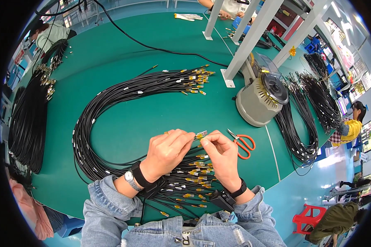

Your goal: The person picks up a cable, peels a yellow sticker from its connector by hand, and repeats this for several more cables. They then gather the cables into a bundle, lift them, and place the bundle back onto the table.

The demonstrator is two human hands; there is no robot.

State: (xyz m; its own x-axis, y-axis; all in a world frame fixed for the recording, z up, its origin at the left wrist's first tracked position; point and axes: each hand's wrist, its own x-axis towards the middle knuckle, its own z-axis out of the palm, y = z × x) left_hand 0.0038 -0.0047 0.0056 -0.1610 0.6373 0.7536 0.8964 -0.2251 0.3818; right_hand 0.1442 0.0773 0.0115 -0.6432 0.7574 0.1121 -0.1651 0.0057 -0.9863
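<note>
My left hand [167, 151] and my right hand [221, 155] meet over the green table [123, 131], fingertips pinched together on the gold connector end of one black cable [201, 135]. Under both hands lies a fan of several black cable ends with gold tips and yellow tags [193, 175]. The same cable bundle [107, 103] loops left and back in a wide U to a second cluster of gold tips [196, 78] at the far side. Both wrists wear black bands; the left also has a watch.
Orange-handled scissors [243, 144] lie just right of my right hand. A grey round machine [261, 96] stands at the right by white frame posts [251, 37]. More black cable bundles lie at the left edge [29, 119] and right [301, 123]. Other people sit around.
</note>
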